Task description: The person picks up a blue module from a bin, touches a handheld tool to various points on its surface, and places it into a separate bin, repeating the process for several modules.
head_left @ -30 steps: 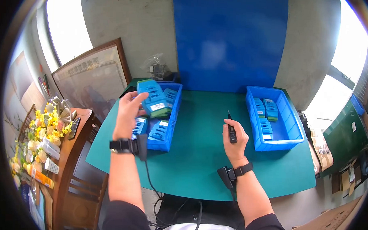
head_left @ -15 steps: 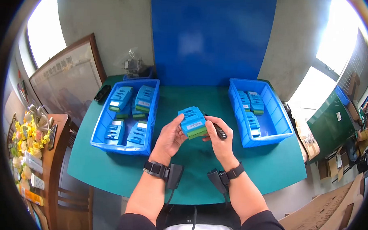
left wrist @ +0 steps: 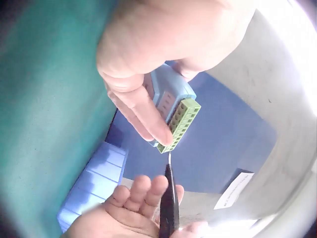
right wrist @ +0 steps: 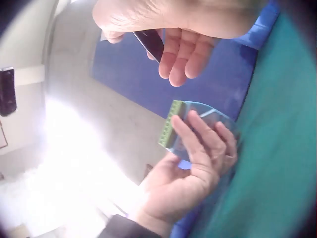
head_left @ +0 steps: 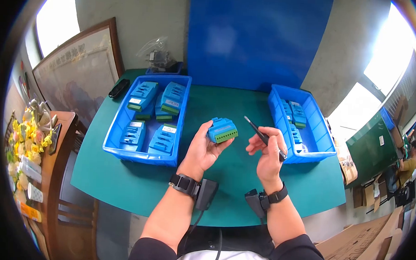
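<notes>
My left hand [head_left: 199, 152] grips a blue terminal module [head_left: 221, 126] above the middle of the table. Along the module's edge runs a green connector strip [left wrist: 182, 124] with a row of holes, turned toward my right side. In my right hand [head_left: 270, 155] is a slim black screwdriver [head_left: 262, 136], pinched between thumb and fingers. Its thin metal tip points at the module; in the left wrist view the tip overlaps the end of the green strip. The other right fingers [right wrist: 183, 59] are loosely bent beside the handle.
A blue bin [head_left: 140, 157] on the left holds several similar modules. Another blue bin [head_left: 313, 155] on the right holds a few more. Behind the left bin lie a black object [head_left: 119, 88] and a bagged item [head_left: 159, 59]. A blue panel [head_left: 257, 40] stands behind the green table [head_left: 205, 198].
My left hand has brought the module out of the left bin to the middle. Both hands met at it half a second ago; now the right is apart, the screwdriver tip swung toward the module.
</notes>
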### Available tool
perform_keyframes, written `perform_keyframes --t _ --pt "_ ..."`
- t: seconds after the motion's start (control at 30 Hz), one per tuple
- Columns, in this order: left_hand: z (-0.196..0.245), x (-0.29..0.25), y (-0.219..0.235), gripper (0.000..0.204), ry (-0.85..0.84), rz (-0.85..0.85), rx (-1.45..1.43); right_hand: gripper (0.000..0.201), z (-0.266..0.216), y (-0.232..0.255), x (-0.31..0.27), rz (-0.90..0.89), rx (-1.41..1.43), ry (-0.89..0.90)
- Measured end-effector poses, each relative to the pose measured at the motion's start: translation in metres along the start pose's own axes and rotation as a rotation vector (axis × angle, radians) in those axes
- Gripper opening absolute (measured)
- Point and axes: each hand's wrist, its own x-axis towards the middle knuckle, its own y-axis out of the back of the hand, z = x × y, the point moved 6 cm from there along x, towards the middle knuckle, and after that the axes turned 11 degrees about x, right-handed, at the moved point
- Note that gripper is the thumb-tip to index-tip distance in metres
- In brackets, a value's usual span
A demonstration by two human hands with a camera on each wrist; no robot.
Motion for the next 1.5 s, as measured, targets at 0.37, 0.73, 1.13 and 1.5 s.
perform_keyframes --t 0.37,0.73,1.13,1.5 --pt "0.001 0.002 0.005 0.041 -0.026 -0.031 0.097 0.014 0.003 -0.021 -0.009 -0.153 -0.045 -0.182" --pt "0.008 -0.004 -0.002 0.042 -0.008 -0.065 0.105 0.013 0.002 0.015 0.0 0.069 0.034 -0.089" --pt "0.009 -0.006 -0.012 0.039 -0.146 -0.196 0.409 0.03 0.016 0.01 0.006 0.177 -0.122 -0.062" --pt "0.009 -0.011 -0.017 0.042 -0.223 -0.076 0.478 0.027 0.013 0.001 -0.002 0.094 -0.354 0.079"
